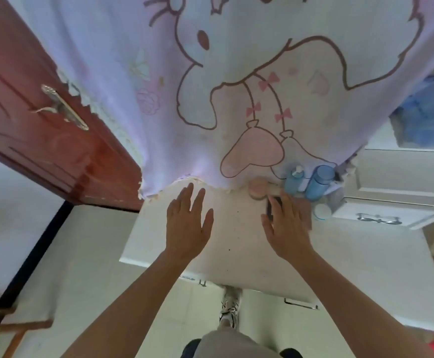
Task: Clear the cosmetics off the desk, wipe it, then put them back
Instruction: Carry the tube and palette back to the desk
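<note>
Cosmetics stand at the back right of the white desk [236, 257]: a round pink jar [257, 188], a blue pump bottle [294, 180], a taller blue bottle [318, 182] and a white round lid or jar [321, 211]. My right hand [287, 224] lies over a small dark item [272, 206], fingers stretched toward the bottles; whether it grips the item is unclear. My left hand [188, 222] hovers flat over the desk's back left with fingers apart, holding nothing.
A lilac cartoon-print curtain [236, 86] hangs behind the desk down to its back edge. A red-brown door [35, 125] with a metal handle is at the left. White drawers [381, 213] sit to the right. My shoe [230, 308] is on the floor below.
</note>
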Available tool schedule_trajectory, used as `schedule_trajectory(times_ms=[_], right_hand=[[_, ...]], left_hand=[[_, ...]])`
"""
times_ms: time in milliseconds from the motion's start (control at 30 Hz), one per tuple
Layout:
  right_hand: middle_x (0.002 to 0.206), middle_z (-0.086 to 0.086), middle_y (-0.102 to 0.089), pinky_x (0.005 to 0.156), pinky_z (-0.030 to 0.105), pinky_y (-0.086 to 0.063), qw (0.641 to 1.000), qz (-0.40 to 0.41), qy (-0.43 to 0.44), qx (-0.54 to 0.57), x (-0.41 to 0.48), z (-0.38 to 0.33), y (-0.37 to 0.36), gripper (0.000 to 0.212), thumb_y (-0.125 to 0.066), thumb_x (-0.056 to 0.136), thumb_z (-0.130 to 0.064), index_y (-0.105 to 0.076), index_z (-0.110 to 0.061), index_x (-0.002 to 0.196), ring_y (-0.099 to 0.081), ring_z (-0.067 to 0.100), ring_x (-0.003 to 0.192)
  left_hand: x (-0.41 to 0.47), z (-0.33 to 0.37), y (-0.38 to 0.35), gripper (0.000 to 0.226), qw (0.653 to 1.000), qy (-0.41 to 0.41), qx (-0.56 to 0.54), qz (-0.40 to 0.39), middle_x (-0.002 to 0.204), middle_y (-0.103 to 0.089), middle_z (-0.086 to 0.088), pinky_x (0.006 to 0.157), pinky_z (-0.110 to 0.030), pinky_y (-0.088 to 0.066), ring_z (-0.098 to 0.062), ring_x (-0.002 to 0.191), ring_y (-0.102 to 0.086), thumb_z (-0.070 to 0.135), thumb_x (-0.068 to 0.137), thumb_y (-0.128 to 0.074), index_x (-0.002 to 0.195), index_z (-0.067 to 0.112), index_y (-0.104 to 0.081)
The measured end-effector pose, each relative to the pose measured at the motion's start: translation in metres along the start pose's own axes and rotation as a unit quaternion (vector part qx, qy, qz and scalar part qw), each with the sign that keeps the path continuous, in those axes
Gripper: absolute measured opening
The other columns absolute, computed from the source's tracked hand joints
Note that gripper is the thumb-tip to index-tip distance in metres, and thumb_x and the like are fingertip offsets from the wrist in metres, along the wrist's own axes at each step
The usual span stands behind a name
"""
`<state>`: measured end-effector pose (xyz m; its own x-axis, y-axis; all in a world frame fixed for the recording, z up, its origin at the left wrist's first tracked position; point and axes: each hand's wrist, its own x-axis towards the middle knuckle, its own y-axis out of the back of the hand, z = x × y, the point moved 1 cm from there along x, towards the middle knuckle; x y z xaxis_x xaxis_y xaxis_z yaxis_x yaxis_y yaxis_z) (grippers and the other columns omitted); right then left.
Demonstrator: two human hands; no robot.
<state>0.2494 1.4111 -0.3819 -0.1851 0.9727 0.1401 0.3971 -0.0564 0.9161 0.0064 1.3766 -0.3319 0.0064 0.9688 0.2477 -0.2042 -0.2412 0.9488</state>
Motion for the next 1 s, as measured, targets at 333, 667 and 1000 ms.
schedule_trajectory(times_ms=[333, 667, 1000], right_hand=[[0.156, 0.021, -0.027, 0.112, 0.047, -0.034, 0.951, -0.02, 0.287, 0.116, -0.062, -0.269, -0.02, 0.057, -0.043, 0.099, -0.041, -0.04, -0.008, 0.145, -0.034, 0.036, 0.14], [0.158, 0.02, -0.02, 0.115, 0.044, -0.03, 0.853, -0.055, 0.496, 0.154, -0.238, -0.574, -0.072, 0.059, -0.043, 0.1, -0.042, -0.035, -0.008, 0.148, -0.025, 0.033, 0.145], [0.162, 0.012, -0.011, 0.117, 0.039, -0.026, 0.793, -0.136, 0.579, 0.132, -0.375, -0.77, -0.132, 0.064, -0.04, 0.099, -0.048, -0.026, -0.017, 0.152, -0.018, 0.026, 0.148]], left_hand=[[-0.221, -0.126, 0.202, 0.056, 0.939, 0.289, 0.169, 0.074, 0.155, -0.03, -0.015, 0.115, -0.054, -0.024, -0.034, 0.142, -0.03, 0.046, 0.099, -0.032, 0.147, 0.016, -0.037], [-0.533, -0.249, 0.323, 0.061, 0.813, 0.529, 0.181, 0.165, 0.157, -0.027, -0.012, 0.113, -0.054, -0.026, -0.034, 0.141, -0.029, 0.054, 0.097, -0.027, 0.148, 0.022, -0.033], [-0.701, -0.374, 0.376, 0.06, 0.748, 0.617, 0.161, 0.186, 0.156, -0.027, -0.008, 0.112, -0.05, -0.029, -0.029, 0.142, -0.028, 0.052, 0.097, -0.028, 0.149, 0.022, -0.029]])
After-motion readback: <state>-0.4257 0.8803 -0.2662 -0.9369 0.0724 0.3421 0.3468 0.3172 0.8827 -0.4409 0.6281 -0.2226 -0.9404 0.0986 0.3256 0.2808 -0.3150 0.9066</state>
